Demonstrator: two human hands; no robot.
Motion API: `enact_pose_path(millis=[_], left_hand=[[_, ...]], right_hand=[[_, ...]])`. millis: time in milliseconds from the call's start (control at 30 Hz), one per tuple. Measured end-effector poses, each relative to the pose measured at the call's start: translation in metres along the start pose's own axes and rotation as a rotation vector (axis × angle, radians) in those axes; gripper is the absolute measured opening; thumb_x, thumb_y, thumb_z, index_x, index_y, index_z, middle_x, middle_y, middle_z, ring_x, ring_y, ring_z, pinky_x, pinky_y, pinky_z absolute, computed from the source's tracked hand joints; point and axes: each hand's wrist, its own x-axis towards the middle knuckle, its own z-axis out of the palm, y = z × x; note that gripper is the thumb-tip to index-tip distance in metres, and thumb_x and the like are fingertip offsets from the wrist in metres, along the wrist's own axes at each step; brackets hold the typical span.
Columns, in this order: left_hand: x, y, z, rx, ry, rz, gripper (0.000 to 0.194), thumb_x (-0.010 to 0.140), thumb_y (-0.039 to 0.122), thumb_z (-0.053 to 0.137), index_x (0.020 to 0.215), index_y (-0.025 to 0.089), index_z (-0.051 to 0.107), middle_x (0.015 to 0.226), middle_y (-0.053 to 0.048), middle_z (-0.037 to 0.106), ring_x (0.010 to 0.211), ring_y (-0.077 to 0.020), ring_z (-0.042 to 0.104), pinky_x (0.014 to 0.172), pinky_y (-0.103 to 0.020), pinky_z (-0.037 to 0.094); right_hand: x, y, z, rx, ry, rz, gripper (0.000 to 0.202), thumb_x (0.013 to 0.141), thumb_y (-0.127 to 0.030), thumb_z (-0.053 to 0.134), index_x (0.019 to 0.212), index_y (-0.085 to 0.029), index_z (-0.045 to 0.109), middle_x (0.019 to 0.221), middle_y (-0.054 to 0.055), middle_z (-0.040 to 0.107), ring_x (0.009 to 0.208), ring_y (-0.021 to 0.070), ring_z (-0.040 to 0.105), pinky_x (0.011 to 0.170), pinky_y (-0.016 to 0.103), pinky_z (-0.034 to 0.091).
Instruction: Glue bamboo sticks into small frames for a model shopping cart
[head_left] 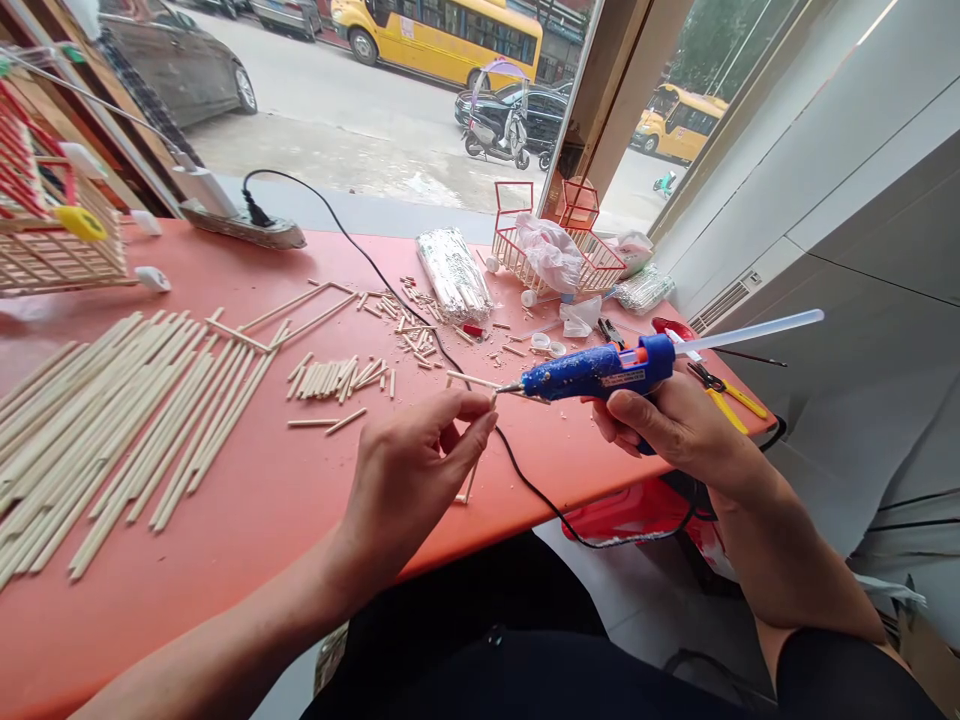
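Observation:
My right hand (pixel 660 425) is wrapped round the handle of a blue hot glue gun (pixel 600 370), which has a long translucent glue stick (pixel 750 332) sticking out of its back. The gun's metal nozzle points left, at the fingertips of my left hand (pixel 412 480). Those fingers pinch a small wooden stick frame (pixel 472 480), partly hidden behind the hand. At the nozzle tip the frame's corner and the gun appear to meet; whether glue is coming out is too small to tell.
Long wooden sticks (pixel 112 420) cover the table's left side, with short cut pieces (pixel 337 378) beside them. A black cord (pixel 360 245) crosses the orange table (pixel 247 580). Farther back lie a wrapped stick bundle (pixel 454 275) and a small stick cart (pixel 600 260). Yellow-handled pliers (pixel 727 400) lie right.

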Motion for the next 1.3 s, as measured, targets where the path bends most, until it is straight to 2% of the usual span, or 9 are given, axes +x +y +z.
enact_pose_path(millis=[300, 533, 800, 1300], left_hand=[[0.000, 0.000, -0.001, 0.007, 0.002, 0.018, 0.008, 0.089, 0.018, 0.069, 0.085, 0.020, 0.075, 0.065, 0.007, 0.070, 0.049, -0.0067, 0.052, 0.054, -0.019, 0.040], [0.001, 0.000, -0.001, 0.018, -0.008, -0.005, 0.009, 0.089, 0.021, 0.068, 0.085, 0.022, 0.075, 0.064, 0.006, 0.069, 0.050, -0.0082, 0.052, 0.054, -0.021, 0.041], [0.000, 0.001, -0.001, 0.020, -0.012, -0.022, 0.010, 0.090, 0.023, 0.066, 0.085, 0.022, 0.075, 0.065, 0.005, 0.069, 0.050, -0.0089, 0.053, 0.055, -0.021, 0.041], [-0.001, 0.000, -0.002, 0.036, -0.007, -0.021, 0.010, 0.089, 0.023, 0.067, 0.085, 0.022, 0.076, 0.064, 0.006, 0.068, 0.050, -0.0088, 0.051, 0.056, -0.021, 0.042]], right_hand=[[0.001, -0.003, 0.001, -0.015, 0.010, 0.004, 0.063, 0.092, -0.077, 0.054, 0.065, -0.020, 0.053, 0.049, -0.002, 0.049, 0.044, 0.0091, 0.045, 0.043, 0.024, 0.033], [0.000, 0.000, 0.004, 0.105, 0.055, 0.021, 0.057, 0.089, -0.074, 0.063, 0.073, -0.019, 0.054, 0.054, -0.004, 0.048, 0.045, 0.0087, 0.044, 0.040, 0.022, 0.032], [-0.001, 0.005, 0.005, 0.144, 0.052, 0.012, 0.054, 0.090, -0.071, 0.064, 0.078, -0.019, 0.056, 0.055, -0.005, 0.047, 0.044, 0.0079, 0.042, 0.039, 0.021, 0.031], [-0.002, 0.008, 0.004, 0.097, 0.050, -0.011, 0.052, 0.093, -0.069, 0.062, 0.082, -0.019, 0.056, 0.054, -0.007, 0.044, 0.043, 0.0076, 0.040, 0.039, 0.022, 0.031]])
